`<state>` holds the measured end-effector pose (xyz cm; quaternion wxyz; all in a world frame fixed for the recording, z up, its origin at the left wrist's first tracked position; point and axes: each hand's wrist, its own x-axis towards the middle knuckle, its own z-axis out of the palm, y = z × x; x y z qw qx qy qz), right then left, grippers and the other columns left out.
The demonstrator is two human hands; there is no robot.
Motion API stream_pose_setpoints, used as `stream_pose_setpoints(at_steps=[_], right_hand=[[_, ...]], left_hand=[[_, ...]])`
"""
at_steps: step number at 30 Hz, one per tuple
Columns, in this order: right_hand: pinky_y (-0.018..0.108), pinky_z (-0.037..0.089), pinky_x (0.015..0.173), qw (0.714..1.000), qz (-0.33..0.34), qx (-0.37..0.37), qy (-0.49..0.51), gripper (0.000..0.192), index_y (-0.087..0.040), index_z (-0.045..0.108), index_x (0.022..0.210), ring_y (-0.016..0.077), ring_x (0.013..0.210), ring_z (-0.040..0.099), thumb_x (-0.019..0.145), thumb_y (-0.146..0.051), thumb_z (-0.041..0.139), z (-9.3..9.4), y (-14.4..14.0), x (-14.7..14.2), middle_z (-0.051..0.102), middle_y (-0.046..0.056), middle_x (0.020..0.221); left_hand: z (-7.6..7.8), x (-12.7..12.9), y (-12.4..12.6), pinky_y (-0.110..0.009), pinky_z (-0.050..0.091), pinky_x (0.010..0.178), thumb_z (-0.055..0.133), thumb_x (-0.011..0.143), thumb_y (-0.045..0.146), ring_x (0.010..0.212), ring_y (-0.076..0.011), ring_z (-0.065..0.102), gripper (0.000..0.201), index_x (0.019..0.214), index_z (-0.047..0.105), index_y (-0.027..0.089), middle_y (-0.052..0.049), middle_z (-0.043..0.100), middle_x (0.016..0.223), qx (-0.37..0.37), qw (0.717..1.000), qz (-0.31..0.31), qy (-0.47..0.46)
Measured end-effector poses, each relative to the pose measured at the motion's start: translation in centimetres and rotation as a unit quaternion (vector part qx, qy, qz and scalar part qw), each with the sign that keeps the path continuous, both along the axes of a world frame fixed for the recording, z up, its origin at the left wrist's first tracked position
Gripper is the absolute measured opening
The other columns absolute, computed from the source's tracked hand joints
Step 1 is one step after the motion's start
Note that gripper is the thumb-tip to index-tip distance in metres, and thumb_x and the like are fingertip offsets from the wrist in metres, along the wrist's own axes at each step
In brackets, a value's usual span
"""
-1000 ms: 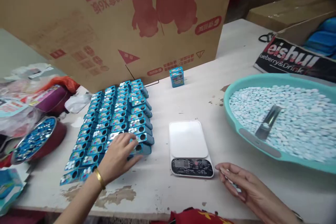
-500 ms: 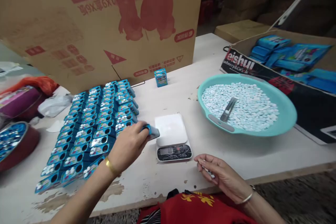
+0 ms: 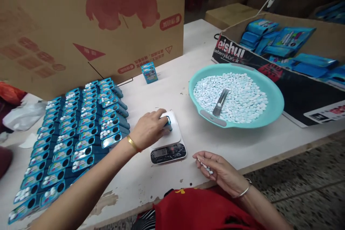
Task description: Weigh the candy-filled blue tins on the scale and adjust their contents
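We're gripping a little blue tin [image 3: 167,122] with our left hand [image 3: 148,129], fingers wrapped around it, and it's sitting on the white scale [image 3: 169,141]. Our right hand [image 3: 217,170] is resting near the table's [image 3: 172,90] near edge, fingers curling loosely around a few white tablets [image 3: 206,167].

Soft, even daylight, seemingly from above; shadows are faint. Wide-angle bending stretches the edges, and the background looks slightly blurred, dim at top.
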<state>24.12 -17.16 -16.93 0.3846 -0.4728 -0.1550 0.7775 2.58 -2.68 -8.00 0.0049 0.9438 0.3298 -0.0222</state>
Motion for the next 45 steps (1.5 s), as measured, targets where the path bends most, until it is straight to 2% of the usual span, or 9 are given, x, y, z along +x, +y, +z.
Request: stream_pose_setpoints(at_steps=[3, 7, 10, 15, 22, 28, 36, 41, 45], right_hand=[[0.015, 0.025, 0.041, 0.999, -0.026, -0.026, 0.024, 0.030, -0.015, 0.070, 0.087, 0.0019, 0.049, 0.041, 0.069, -0.038, 0.078, -0.3, 0.4, 0.3, 0.059, 0.001, 0.073], [0.012, 0.031, 0.040, 0.989, -0.112, -0.083, 0.053, 0.033, -0.015, 0.072, 0.084, 0.0027, 0.051, 0.044, 0.060, -0.033, 0.084, -1.3, 0.8, 0.8, 0.060, 0.001, 0.070], [0.011, 0.035, 0.041, 0.980, -0.140, -0.126, 0.058, 0.036, -0.014, 0.073, 0.084, 0.0040, 0.055, 0.047, 0.054, -0.029, 0.087, -1.8, 0.8, 1.1, 0.061, 0.002, 0.071], [0.011, 0.040, 0.045, 0.984, -0.116, -0.125, 0.041, 0.035, -0.015, 0.074, 0.087, 0.0049, 0.060, 0.049, 0.057, -0.028, 0.086, -1.5, 1.1, 0.6, 0.062, 0.003, 0.075], [0.016, 0.033, 0.045, 0.998, -0.016, -0.050, -0.044, 0.031, -0.017, 0.070, 0.094, 0.0047, 0.057, 0.044, 0.069, -0.034, 0.078, 0.5, 2.5, 0.2, 0.060, 0.002, 0.078], [0.023, 0.024, 0.046, 0.984, 0.099, 0.072, -0.129, 0.031, -0.016, 0.063, 0.094, 0.0053, 0.050, 0.037, 0.076, -0.041, 0.069, 5.0, 6.9, -0.4, 0.057, 0.000, 0.073], [0.024, 0.030, 0.050, 0.891, 0.270, 0.220, -0.292, 0.009, -0.015, 0.062, 0.088, 0.0071, 0.052, 0.039, 0.086, -0.019, 0.054, 10.1, 13.5, -4.0, 0.053, -0.003, 0.064], [0.025, 0.035, 0.057, 0.835, 0.323, 0.298, -0.330, 0.013, -0.015, 0.065, 0.090, 0.0097, 0.056, 0.045, 0.081, -0.012, 0.056, 9.9, 15.2, -5.0, 0.053, -0.003, 0.061], [0.026, 0.038, 0.061, 0.825, 0.325, 0.345, -0.307, 0.018, -0.018, 0.065, 0.093, 0.0119, 0.064, 0.052, 0.077, -0.010, 0.061, 9.4, 15.5, -4.9, 0.057, -0.002, 0.066]], left_hand=[[2.2, -2.0, -0.3, -0.037, 0.050, 0.084, 0.054, 0.089, 0.041, 0.102, -0.0219, 0.060, 0.029, 0.106, 0.056, 0.017, -0.011, 0.058, 0.120, 0.018, 0.989, 0.023, -0.143], [4.3, -5.7, -1.4, -0.031, 0.051, 0.076, 0.059, 0.087, 0.032, 0.082, -0.0140, 0.062, 0.021, 0.105, 0.060, 0.020, -0.001, 0.066, 0.093, 0.079, 0.943, 0.154, -0.285], [3.9, -8.2, -2.7, -0.032, 0.050, 0.075, 0.060, 0.086, 0.029, 0.078, -0.0114, 0.061, 0.021, 0.105, 0.061, 0.023, 0.004, 0.065, 0.090, 0.106, 0.906, 0.244, -0.328], [1.1, -10.1, -3.9, -0.033, 0.049, 0.073, 0.059, 0.086, 0.031, 0.078, -0.0112, 0.062, 0.022, 0.106, 0.062, 0.022, 0.004, 0.064, 0.088, 0.060, 0.893, 0.300, -0.329], [-0.7, -8.9, -3.6, -0.030, 0.048, 0.070, 0.062, 0.085, 0.027, 0.074, -0.0128, 0.059, 0.018, 0.103, 0.062, 0.023, 0.001, 0.065, 0.084, 0.011, 0.921, 0.218, -0.323], [-1.4, -5.9, -2.8, -0.034, 0.036, 0.072, 0.054, 0.090, 0.031, 0.085, -0.0174, 0.057, 0.017, 0.103, 0.062, 0.023, -0.003, 0.064, 0.092, -0.008, 0.964, 0.118, -0.238], [-1.8, -3.3, -1.8, -0.034, 0.030, 0.072, 0.049, 0.093, 0.027, 0.076, -0.0161, 0.055, 0.018, 0.088, 0.065, 0.022, -0.001, 0.065, 0.081, -0.015, 0.970, 0.123, -0.211], [-2.6, -2.6, -1.8, -0.034, 0.031, 0.072, 0.049, 0.092, 0.024, 0.077, -0.0156, 0.057, 0.016, 0.087, 0.063, 0.021, -0.001, 0.066, 0.081, -0.038, 0.950, 0.156, -0.268], [-3.1, -2.2, -1.8, -0.034, 0.033, 0.071, 0.049, 0.091, 0.021, 0.077, -0.0155, 0.058, 0.014, 0.092, 0.063, 0.021, -0.001, 0.067, 0.082, -0.047, 0.940, 0.153, -0.302]])
